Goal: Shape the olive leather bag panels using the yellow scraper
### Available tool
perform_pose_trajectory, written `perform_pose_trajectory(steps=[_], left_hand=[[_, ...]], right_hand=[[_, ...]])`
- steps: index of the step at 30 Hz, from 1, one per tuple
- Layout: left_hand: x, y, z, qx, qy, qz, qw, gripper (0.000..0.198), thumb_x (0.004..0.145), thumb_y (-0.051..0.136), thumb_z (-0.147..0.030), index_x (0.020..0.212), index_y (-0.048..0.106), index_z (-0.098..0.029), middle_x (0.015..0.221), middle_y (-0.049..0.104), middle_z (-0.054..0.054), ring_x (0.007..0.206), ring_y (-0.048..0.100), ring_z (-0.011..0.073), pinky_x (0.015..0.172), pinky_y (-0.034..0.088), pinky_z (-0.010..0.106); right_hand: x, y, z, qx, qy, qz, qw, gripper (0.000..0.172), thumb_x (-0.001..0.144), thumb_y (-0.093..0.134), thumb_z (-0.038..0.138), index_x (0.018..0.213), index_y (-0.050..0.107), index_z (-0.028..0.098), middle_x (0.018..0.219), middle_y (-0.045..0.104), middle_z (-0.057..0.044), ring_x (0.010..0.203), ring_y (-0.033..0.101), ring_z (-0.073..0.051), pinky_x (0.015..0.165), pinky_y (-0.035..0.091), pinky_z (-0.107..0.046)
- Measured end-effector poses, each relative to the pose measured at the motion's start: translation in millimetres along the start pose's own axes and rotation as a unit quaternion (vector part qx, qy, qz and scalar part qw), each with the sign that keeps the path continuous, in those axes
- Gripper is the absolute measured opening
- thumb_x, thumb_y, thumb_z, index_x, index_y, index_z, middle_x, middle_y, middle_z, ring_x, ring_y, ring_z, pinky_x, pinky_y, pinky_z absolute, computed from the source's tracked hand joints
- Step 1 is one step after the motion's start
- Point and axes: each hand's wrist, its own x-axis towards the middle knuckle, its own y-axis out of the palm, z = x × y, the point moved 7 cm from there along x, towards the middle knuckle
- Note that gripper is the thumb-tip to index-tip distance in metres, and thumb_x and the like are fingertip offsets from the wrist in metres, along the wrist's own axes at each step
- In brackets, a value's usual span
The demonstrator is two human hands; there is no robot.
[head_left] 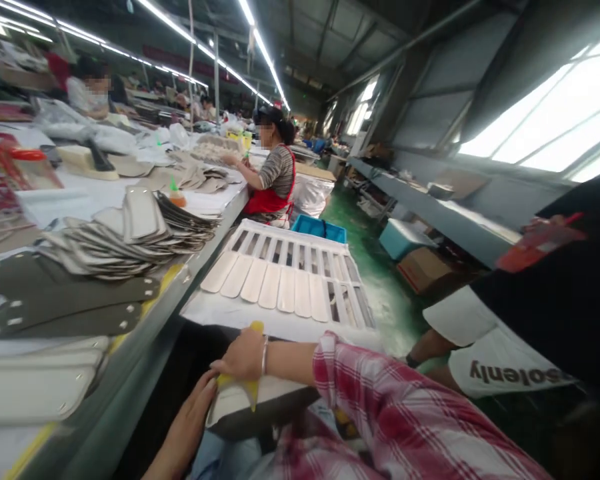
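My right hand [243, 357] is closed on a yellow piece [253, 393], pressed against a pale panel [230, 404] with a dark edge over my lap. My left hand [195, 407] lies along the panel's left edge, its fingers stretched out and their tips near the right hand's fingers. Just beyond, a white slatted rack [280, 323] bears a row of several pale, rounded strips [279, 287].
To the left runs a long table [180, 283] with a stack of pale-edged pieces [115, 237], dark panels [65, 293] and a small bottle [177, 195]. A seated person [275, 170] works ahead. Another person [530, 320] stands close at the right. A blue crate [320, 229] is behind the rack.
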Motion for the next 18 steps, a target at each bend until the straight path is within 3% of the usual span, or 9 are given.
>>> perform_pose_trajectory(steps=[1, 3, 5, 8, 10, 12, 15, 18], left_hand=[[-4, -2.0, -6, -0.006, -0.001, 0.014, 1.000, 0.030, 0.070, 0.061, -0.042, 0.098, 0.066, -0.034, 0.121, 0.058, -0.004, 0.129, 0.030, 0.0296, 0.109, 0.018, 0.043], [-8, 3.3, -12, -0.055, -0.037, 0.106, 0.992, 0.036, 0.076, 0.055, -0.045, 0.105, 0.064, -0.025, 0.122, 0.057, 0.001, 0.128, 0.032, 0.0293, 0.106, 0.023, 0.041], [-6, 0.1, -11, -0.076, -0.077, 0.136, 0.985, 0.047, 0.080, 0.046, -0.051, 0.108, 0.063, -0.016, 0.115, 0.061, 0.009, 0.118, 0.044, 0.0316, 0.095, 0.036, 0.043], [0, -1.1, -9, -0.105, -0.115, 0.168, 0.973, 0.055, 0.080, 0.045, -0.055, 0.113, 0.060, -0.013, 0.110, 0.062, 0.013, 0.105, 0.054, 0.0288, 0.085, 0.042, 0.037], [0, 0.4, -11, -0.085, -0.096, 0.175, 0.976, 0.054, 0.079, 0.050, -0.054, 0.114, 0.059, -0.014, 0.110, 0.062, 0.013, 0.101, 0.056, 0.0265, 0.083, 0.042, 0.034], [-1, 3.2, -15, -0.046, -0.066, 0.181, 0.980, 0.051, 0.078, 0.053, -0.050, 0.115, 0.059, -0.015, 0.112, 0.062, 0.012, 0.102, 0.056, 0.0252, 0.083, 0.041, 0.032], [-3, 6.6, -18, 0.003, -0.049, 0.180, 0.982, 0.050, 0.078, 0.054, -0.048, 0.115, 0.059, -0.016, 0.108, 0.064, 0.010, 0.099, 0.057, 0.0246, 0.081, 0.042, 0.032], [0, 6.6, -19, 0.042, -0.032, 0.160, 0.986, 0.046, 0.077, 0.055, -0.045, 0.112, 0.061, -0.015, 0.101, 0.066, 0.009, 0.094, 0.058, 0.0234, 0.084, 0.040, 0.033]], right_hand=[[-4, -4, 1, -0.010, 0.024, -0.012, 1.000, 0.047, 0.091, 0.031, 0.045, 0.082, 0.070, 0.021, 0.085, 0.070, -0.006, 0.084, 0.062, -0.020, 0.077, 0.039, -0.036], [-12, -12, -2, -0.026, 0.068, -0.034, 0.997, 0.053, 0.093, 0.027, 0.044, 0.080, 0.070, 0.016, 0.083, 0.069, -0.010, 0.085, 0.062, -0.022, 0.078, 0.038, -0.037], [-21, -20, -9, -0.028, 0.084, -0.045, 0.995, 0.062, 0.092, 0.024, 0.047, 0.078, 0.070, 0.009, 0.080, 0.067, -0.017, 0.084, 0.061, -0.027, 0.077, 0.037, -0.043], [-42, -29, -30, -0.021, 0.113, -0.040, 0.993, 0.044, 0.089, 0.036, 0.045, 0.108, 0.063, 0.017, 0.084, 0.066, -0.016, 0.084, 0.060, -0.029, 0.075, 0.039, -0.043], [-63, -32, -45, -0.012, 0.161, -0.028, 0.987, 0.042, 0.087, 0.041, 0.041, 0.123, 0.052, 0.023, 0.090, 0.065, -0.015, 0.086, 0.060, -0.027, 0.074, 0.040, -0.039], [-86, -30, -55, 0.015, 0.219, -0.022, 0.975, 0.045, 0.088, 0.035, 0.045, 0.117, 0.057, 0.018, 0.091, 0.065, -0.017, 0.087, 0.059, -0.026, 0.074, 0.040, -0.035], [-118, -18, -60, 0.095, 0.282, -0.033, 0.954, 0.069, 0.089, 0.015, 0.055, 0.085, 0.067, 0.010, 0.084, 0.064, -0.019, 0.081, 0.059, -0.025, 0.074, 0.041, -0.034], [-141, -6, -53, 0.217, 0.246, -0.061, 0.943, 0.069, 0.090, 0.012, 0.054, 0.078, 0.064, 0.011, 0.084, 0.064, -0.016, 0.080, 0.058, -0.022, 0.077, 0.041, -0.033]])
